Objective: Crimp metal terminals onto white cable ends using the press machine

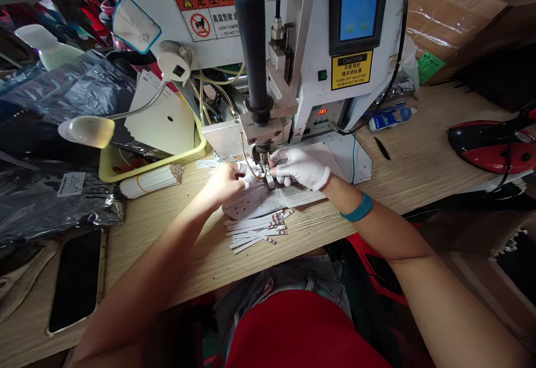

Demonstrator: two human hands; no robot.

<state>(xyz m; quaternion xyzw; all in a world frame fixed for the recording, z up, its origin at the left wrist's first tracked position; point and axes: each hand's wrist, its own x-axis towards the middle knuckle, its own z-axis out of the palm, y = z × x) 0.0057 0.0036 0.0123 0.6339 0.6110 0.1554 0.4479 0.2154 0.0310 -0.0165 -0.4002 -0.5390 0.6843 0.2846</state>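
My left hand [228, 182], with white covers on some fingertips, is closed in a pinch just left of the machine's working head [263, 153]. What it pinches is too small to make out. On the right side of the head, my right hand [302, 168] wears a white glove, its fingers bent and pressed together near the small metal block [270, 181]; whatever they hold is hidden. Below both hands lies a loose pile of narrow white strips [251, 233] with dark and reddish marks at their right ends. The pale work plate [240, 206] lies under the hands.
A bundle of white strips [153, 182] lies left, by a yellow basket [201, 153]. A lamp [86, 132] leans over it. A phone [77, 278] rests at front left. To the right are a blue-white packet [391, 116] and a red-black device [489, 147].
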